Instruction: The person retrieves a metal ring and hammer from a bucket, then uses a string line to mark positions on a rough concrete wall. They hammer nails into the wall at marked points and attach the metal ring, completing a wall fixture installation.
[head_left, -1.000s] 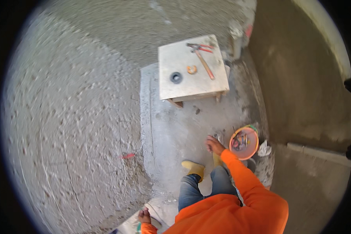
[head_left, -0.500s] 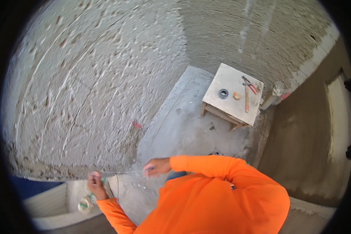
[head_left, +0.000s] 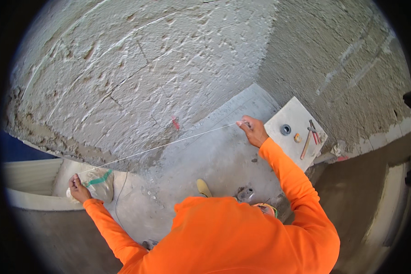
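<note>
Thin white string (head_left: 157, 148) runs taut between my hands: left hand (head_left: 79, 187) pinching it lower-left, right hand (head_left: 255, 131) upper-right; long axis slants before the rough grey plastered wall (head_left: 169, 77).

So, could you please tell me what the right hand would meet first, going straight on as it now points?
The right hand would probably meet the pale rough wall up and to its left, though depth is unclear.

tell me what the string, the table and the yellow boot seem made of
String: perhaps nylon or cotton; thin, white, too fine to tell. Table: likely wood or board, from its flat, pale, matte top. Boot: probably rubber or plastic, from its smooth, yellow, rounded toe.
</note>
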The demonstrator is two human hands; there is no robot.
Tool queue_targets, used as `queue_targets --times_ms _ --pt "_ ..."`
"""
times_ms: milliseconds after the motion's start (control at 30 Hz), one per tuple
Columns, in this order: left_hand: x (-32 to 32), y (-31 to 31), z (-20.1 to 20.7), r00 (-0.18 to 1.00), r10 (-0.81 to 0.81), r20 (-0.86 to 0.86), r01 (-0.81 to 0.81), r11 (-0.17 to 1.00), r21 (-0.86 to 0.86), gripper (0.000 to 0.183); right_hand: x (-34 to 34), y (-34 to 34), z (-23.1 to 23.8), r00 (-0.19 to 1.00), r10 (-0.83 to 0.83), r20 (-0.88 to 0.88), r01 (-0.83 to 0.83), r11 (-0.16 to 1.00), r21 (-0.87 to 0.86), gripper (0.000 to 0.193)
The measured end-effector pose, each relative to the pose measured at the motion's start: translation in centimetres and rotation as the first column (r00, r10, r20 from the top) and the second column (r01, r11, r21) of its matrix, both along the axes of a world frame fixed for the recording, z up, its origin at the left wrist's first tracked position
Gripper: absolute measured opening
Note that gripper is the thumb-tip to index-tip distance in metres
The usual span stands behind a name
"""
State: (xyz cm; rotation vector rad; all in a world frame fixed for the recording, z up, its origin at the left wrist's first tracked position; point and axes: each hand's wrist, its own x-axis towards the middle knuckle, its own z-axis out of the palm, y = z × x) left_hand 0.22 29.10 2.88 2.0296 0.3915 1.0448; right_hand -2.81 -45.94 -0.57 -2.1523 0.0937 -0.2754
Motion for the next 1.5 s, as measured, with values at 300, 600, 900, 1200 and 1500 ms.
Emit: queue_targets --times_ms 300,600,900,1200,1500 --pt "-0.3 -3.4 -4.5 0.978 0.174 0.111 -0.182 0.982 0.060 0.025 4.2 0.2 -5.2 0.898 -0.146 0.414 0.209 0.972 -0.110 0.031" --pt "-2.0 -2.4 -6.8 0.975 0.218 -0.033 -0.215 0.974 0.066 0.032 4.3 -3.9 -5.6 0.955 -0.279 0.099 0.288 0.953 -0.091 0.039" --pt "-0.7 -2.7 -9.1 0.994 0.036 0.099 0.012 0.894 -0.448 0.022 5.4 -3.4 -4.0 0.943 -0.332 -0.022 0.325 0.904 0.279 0.038" --pt "1.7 -8.6 -13.4 0.919 0.324 0.226 0.133 0.284 -0.950 0.007 7.7 0.0 2.0 0.991 -0.087 -0.098 0.078 -0.205 0.976 0.034" --pt "2.1 -12.2 -12.7 0.946 0.275 0.169 0.060 0.364 -0.929 0.022 6.9 1.2 -1.9 0.932 -0.161 -0.326 0.352 0.170 0.920 0.027"
